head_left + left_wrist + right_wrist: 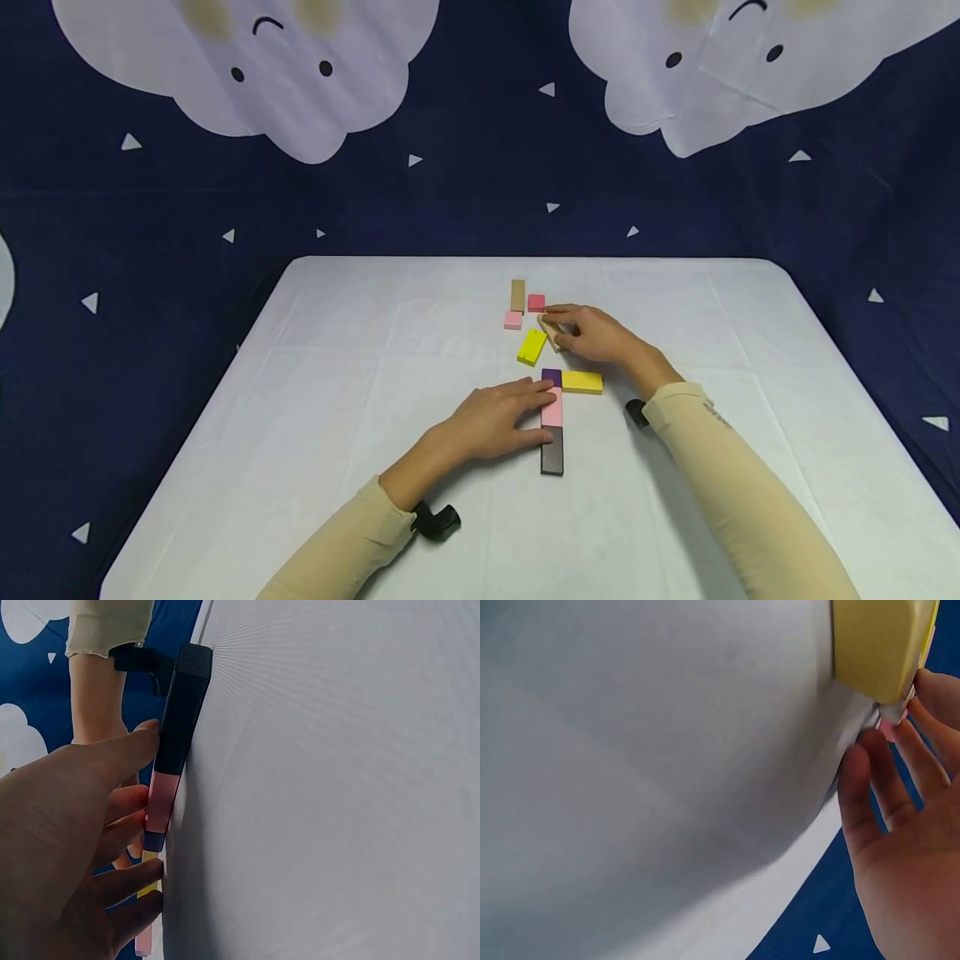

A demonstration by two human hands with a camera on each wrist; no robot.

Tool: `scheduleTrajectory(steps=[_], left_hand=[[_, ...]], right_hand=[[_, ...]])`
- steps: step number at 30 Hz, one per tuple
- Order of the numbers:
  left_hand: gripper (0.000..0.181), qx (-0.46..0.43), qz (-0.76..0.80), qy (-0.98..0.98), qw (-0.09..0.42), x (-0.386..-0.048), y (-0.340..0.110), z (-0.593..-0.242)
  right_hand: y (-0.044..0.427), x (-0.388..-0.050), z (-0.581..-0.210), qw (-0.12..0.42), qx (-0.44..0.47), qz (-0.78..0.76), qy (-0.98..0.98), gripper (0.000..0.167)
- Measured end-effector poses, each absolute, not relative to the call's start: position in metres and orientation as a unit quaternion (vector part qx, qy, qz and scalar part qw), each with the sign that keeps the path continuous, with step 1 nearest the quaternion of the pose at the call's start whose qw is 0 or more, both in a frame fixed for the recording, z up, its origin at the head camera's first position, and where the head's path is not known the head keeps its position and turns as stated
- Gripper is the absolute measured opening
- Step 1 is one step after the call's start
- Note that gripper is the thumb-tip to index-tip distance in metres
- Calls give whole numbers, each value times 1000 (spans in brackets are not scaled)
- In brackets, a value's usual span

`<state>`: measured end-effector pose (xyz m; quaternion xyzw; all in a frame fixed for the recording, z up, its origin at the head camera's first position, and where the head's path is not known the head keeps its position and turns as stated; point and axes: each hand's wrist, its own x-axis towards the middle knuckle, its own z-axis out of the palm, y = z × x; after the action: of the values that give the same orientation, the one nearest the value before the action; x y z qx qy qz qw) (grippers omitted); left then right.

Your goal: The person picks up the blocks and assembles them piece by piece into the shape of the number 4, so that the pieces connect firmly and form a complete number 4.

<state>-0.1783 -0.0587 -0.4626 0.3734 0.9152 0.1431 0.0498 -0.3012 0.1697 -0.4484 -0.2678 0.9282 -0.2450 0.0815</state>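
Right hand: thumb and fingers pinch an angled tan block, twelve o'clock from the purple block. Left hand: extended fingers touch the purple block, pink block and black block, apparently steadying their column. A yellow bar abuts at three o'clock; toward eleven, a bright-yellow block and pale-pink block lie loose, presumably for easy reach.

Dark grey block, pink block, purple block (end to end), tan block lying slanted beyond
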Motion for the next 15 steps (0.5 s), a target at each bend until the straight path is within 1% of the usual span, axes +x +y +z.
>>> scheduleTrajectory(steps=[6, 11, 15], left_hand=[[67, 369, 144, 917, 48, -177, -60, -462], [67, 369, 146, 917, 49, -177, -59, -463], [67, 370, 147, 916, 50, -178, -58, -462]], right_hand=[[169, -300, -452, 25, -280, -207, 937, 47], [168, -296, -453, 21, -246, -189, 950, 51], [168, -294, -453, 25, -240, -190, 952, 52]])
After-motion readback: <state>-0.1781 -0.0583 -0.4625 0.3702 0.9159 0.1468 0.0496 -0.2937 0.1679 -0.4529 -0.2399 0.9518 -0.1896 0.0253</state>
